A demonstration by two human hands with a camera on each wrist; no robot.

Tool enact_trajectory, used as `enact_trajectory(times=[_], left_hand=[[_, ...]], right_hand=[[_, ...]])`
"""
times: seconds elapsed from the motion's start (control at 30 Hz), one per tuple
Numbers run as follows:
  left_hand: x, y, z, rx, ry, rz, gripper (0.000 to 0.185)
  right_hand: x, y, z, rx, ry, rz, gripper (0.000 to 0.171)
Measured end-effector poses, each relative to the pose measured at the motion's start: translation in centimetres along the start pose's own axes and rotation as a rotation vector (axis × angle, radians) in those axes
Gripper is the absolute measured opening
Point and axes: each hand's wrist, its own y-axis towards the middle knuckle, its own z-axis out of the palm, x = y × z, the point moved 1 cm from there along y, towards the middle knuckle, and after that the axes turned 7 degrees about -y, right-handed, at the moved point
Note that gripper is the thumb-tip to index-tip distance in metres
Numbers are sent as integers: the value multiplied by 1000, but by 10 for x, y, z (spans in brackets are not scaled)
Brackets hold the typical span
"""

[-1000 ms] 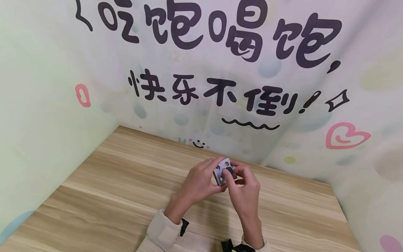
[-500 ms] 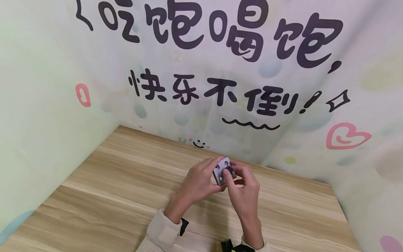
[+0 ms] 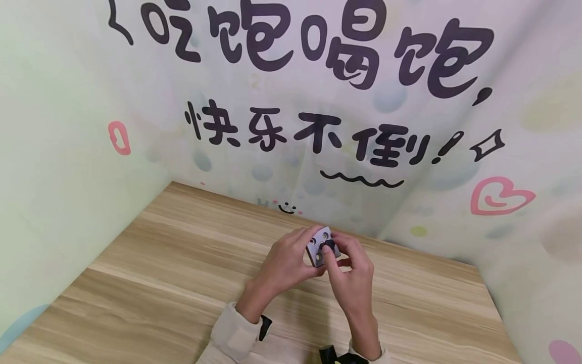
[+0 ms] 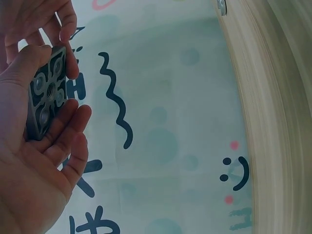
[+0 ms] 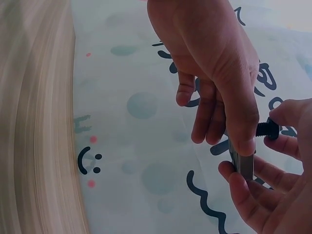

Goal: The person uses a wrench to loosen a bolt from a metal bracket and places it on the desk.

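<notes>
A small square metal plate (image 3: 320,240) with round holes is held up over the table between both hands. My left hand (image 3: 284,258) grips it from the left, thumb on one edge and fingers on the opposite edge. The plate's back (image 4: 48,90) shows in the left wrist view, with a threaded hole in its middle. My right hand (image 3: 352,275) pinches the head of a black bolt (image 5: 272,129) between thumb and forefinger. The bolt's tip meets the plate's face, and some thread shows between plate and head. Other right-hand fingers touch the plate's lower end in the right wrist view.
The wood-grain table (image 3: 159,263) lies beneath the hands. Behind it and at both sides stand pale fabric walls (image 3: 273,86) printed with dark characters. Black straps with camera mounts (image 3: 327,354) sit at the wrists, by the light sleeves (image 3: 236,331).
The plate, bolt and both hands have shifted very slightly to the left. Both hands keep their hold.
</notes>
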Motion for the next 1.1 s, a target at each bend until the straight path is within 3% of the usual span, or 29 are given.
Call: enact_trajectory(times=[0.6,0.93,1.1], left_hand=[[0,0,-1,-5,-21,6,74],[-1,0,1,3,-5,3,73],[0,0,1,7,-3,-1,73]], right_hand=[[0,-1,0,18,6,27,28],[2,1,1,-46,18,22,13],[1,0,0,-24,8,36,11]])
